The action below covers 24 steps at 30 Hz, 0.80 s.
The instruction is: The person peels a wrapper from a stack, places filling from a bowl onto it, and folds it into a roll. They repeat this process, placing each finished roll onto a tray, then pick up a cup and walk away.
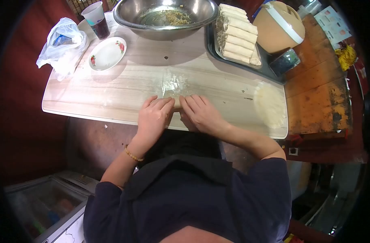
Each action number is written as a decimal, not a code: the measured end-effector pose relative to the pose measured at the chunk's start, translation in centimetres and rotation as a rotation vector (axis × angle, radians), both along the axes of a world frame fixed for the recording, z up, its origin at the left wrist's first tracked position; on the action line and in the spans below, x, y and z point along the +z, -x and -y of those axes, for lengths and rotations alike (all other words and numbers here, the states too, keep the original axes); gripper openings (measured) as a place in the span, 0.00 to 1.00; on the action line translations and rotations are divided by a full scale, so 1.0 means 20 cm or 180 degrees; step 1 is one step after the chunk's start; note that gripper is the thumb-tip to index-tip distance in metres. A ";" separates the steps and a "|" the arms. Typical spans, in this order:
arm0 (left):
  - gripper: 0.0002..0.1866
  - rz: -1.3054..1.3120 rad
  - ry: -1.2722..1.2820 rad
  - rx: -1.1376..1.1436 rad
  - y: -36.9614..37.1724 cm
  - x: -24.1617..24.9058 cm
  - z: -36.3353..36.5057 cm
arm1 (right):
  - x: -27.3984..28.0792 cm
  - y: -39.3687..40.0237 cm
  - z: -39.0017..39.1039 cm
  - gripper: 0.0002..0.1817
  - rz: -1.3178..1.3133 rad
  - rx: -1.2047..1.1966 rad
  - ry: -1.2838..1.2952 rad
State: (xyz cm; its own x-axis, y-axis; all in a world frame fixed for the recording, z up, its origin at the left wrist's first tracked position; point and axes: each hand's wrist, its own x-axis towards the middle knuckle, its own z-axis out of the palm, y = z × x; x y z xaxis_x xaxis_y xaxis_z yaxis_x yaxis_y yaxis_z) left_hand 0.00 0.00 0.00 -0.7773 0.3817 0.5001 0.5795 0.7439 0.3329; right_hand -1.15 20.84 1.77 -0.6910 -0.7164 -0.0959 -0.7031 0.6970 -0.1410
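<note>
Near the table's front edge, a pale roll [177,103] lies between my two hands, mostly covered by them. My left hand [155,113] has its fingers bent over the roll's left end. Over its right end my right hand [201,112] curls in the same way. Just beyond my fingers is a shiny wet patch [174,83] on the tabletop. A flat round wrapper sheet [270,105] lies at the table's right end. Several finished rolls [237,34] are stacked on a tray at the back right.
A metal bowl [166,30] with some shredded filling stands at the back. To the left are a flowered plate [108,54], a cup [96,22] and a plastic bag [65,44]. A dark glass [285,62] and a tan jug [280,26] are at the right.
</note>
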 end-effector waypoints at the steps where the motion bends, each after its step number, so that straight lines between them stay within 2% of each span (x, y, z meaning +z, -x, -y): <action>1: 0.19 -0.0008 -0.0006 0.0056 -0.01 0.02 -0.01 | -0.04 -0.04 -0.02 0.35 -0.0632 0.0056 0.0315; 2: 0.18 -0.0018 -0.0017 0.0107 -0.02 0.02 -0.01 | -0.05 -0.06 -0.03 0.33 -0.1266 0.0104 0.0625; 6: 0.17 0.0107 0.0281 0.0162 0.13 0.00 -0.03 | -0.07 0.08 -0.01 0.32 -0.1290 -0.0016 0.0923; 8: 0.17 -0.0350 0.0772 0.0394 0.18 0.00 -0.04 | -0.10 0.16 -0.01 0.33 -0.1234 -0.0041 0.1019; 12: 0.18 -0.0124 0.0811 0.0382 0.26 -0.03 -0.02 | -0.10 0.24 0.01 0.33 -0.0914 -0.0117 0.1214; 16: 0.18 -0.0128 0.0577 0.0361 0.27 -0.06 -0.02 | -0.13 0.27 0.00 0.33 -0.0855 -0.0085 0.1349; 19: 0.17 -0.0189 0.0261 0.0372 0.29 -0.11 -0.02 | -0.10 0.28 -0.02 0.28 -0.0643 -0.0081 0.1748; 21: 0.15 -0.0201 0.0049 0.0389 0.30 -0.10 -0.02 | -0.05 0.30 -0.04 0.22 0.0057 -0.0122 0.1885; 22: 0.13 -0.0052 -0.0329 0.0270 0.30 -0.07 -0.02 | -0.07 0.31 -0.04 0.16 -0.0170 0.0005 0.2080; 23: 0.12 0.0087 -0.0705 0.0152 0.30 -0.05 -0.02 | -0.06 0.31 -0.04 0.16 -0.0175 0.0015 0.2078; 24: 0.12 0.0076 -0.0702 0.0159 0.32 -0.06 -0.01 | -0.02 0.30 -0.04 0.16 -0.0333 0.0023 0.2058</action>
State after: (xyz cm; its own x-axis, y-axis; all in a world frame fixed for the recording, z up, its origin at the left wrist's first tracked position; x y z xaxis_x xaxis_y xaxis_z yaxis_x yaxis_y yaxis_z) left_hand -6.34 0.21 -1.19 -0.8050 0.2260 0.5485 0.5339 0.6791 0.5037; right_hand -7.19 21.61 1.33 -0.6682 -0.6119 0.4232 -0.7402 0.4898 -0.4606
